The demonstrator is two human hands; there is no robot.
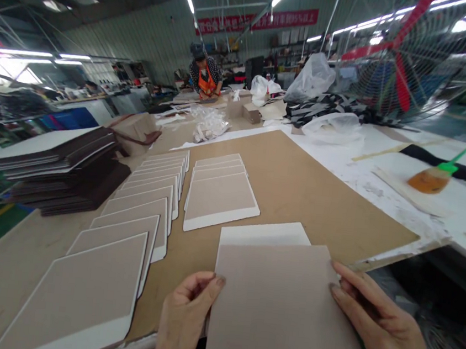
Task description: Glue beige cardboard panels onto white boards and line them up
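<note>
A beige sheet (281, 307) lies near the table's front edge, partly over a white board (264, 233) beneath it. My left hand (182, 316) grips the sheet's left edge, thumb on top and fingers curled. My right hand (383, 329) holds the sheet's right edge with fingers laid along it. Both hands are closed on the same sheet.
Several white boards faced in beige lie in overlapping rows at the left (127, 230) and centre (218, 195) of a brown cardboard surface (318, 194). Dark sheet stacks (62, 173) sit far left. An orange glue bottle (435, 176) lies right, by a large fan (404, 53). A person (205, 77) works at the far end.
</note>
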